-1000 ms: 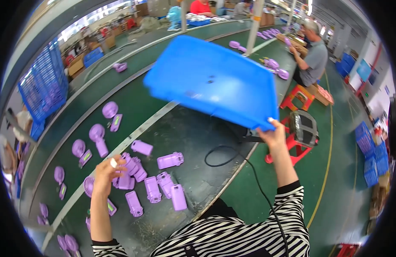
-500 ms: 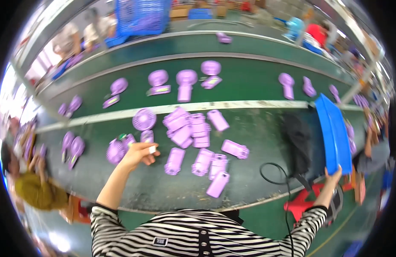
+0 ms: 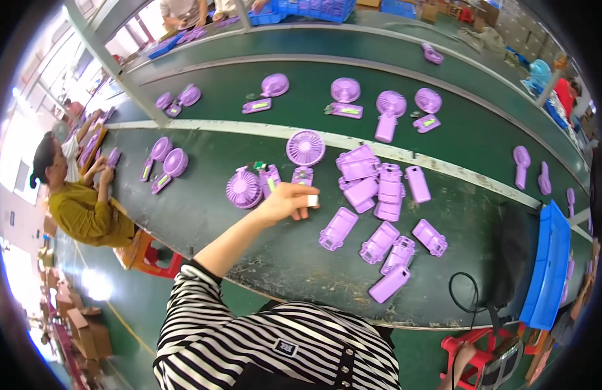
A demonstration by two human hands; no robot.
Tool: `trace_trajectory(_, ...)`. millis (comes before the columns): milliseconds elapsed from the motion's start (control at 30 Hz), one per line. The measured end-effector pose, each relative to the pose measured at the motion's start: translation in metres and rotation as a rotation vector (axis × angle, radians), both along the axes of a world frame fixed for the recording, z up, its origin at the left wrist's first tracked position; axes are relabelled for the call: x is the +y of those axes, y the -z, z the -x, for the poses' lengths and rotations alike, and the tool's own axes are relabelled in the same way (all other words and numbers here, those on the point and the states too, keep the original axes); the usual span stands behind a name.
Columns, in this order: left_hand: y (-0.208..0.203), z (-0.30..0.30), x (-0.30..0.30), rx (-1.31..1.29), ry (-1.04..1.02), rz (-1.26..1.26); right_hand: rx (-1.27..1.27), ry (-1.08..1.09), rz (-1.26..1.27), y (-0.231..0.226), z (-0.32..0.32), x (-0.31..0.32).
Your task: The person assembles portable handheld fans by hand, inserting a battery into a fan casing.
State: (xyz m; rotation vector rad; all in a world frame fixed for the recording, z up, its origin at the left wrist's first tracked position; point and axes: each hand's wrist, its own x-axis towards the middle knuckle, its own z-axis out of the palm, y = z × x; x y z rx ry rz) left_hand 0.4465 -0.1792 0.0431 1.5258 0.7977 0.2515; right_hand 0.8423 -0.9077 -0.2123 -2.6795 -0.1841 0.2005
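Observation:
My left hand (image 3: 288, 203) hovers over the table, fingers loosely bent and apart, with a small white wrap-like patch on one fingertip. Just beyond it stands a purple handheld fan (image 3: 305, 148), its lower part partly behind the fingers. Left of the hand lie a round purple fan head (image 3: 243, 188) and an opened handle shell (image 3: 269, 180) beside a small green circuit board (image 3: 256, 166). To its right is a loose purple handle shell (image 3: 338, 229). Low at the right, my right hand (image 3: 465, 356) is by the red stool, its fingers not clear.
A pile of purple shells (image 3: 362, 175) sits right of centre. At the table's right end are a black bag (image 3: 509, 260), a cable (image 3: 452, 286) and a blue tray (image 3: 549, 266). Fans lie along the green belt (image 3: 223, 104) beyond a white rail. A co-worker (image 3: 86, 201) sits at left.
The view has swung left, so the table things appear further right. My right hand has let go of the blue tray and dropped beside the stool. My left hand stays near the fan.

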Motion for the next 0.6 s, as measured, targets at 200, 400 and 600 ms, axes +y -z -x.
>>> trace_trajectory(200,0.021,-0.018,-0.026,-0.022,0.072,0.04,0.663,-0.802,0.214,-0.159,0.197,0.214)
trace_trajectory(400,0.032,-0.021,-0.047,-0.176,0.026,-0.186,0.258,-0.995,-0.215,-0.268,0.224,0.377)
trace_trajectory(600,0.004,-0.038,-0.02,-0.158,-0.36,-1.082,-0.184,-1.364,-0.532,-0.277,0.261,0.519)
